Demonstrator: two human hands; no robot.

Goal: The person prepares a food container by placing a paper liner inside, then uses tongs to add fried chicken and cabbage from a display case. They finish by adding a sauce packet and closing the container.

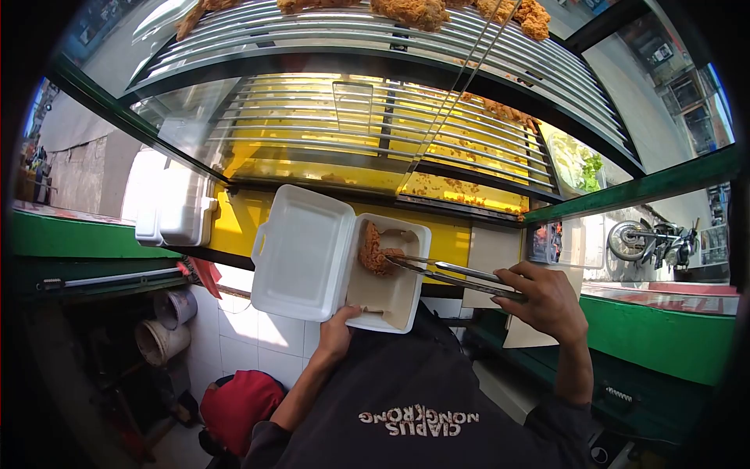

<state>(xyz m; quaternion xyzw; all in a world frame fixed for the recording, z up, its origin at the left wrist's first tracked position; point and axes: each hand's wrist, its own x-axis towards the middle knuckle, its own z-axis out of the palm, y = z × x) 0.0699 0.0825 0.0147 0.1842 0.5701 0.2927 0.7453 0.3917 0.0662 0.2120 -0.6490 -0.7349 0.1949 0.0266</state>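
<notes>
My left hand [336, 334] grips the near edge of an opened white foam takeout box [303, 258], its thumb over the rim. Brown paper [375, 293] lines the box's right half, while the lid half lies open to the left. A piece of fried chicken [373, 254] rests on the paper toward the far side. From the right, my right hand [541, 301] is closed around metal tongs [469, 277], whose tips are right at the chicken.
Fried chicken pieces [410, 11] lie on the upper rack [312, 27] of a glass display case. Stacked foam boxes [176, 195] stand at left, and shredded greens [578, 168] at right. Brown paper sheets [494, 254] lie beside the tongs. A person in a red top [242, 410] is low at left.
</notes>
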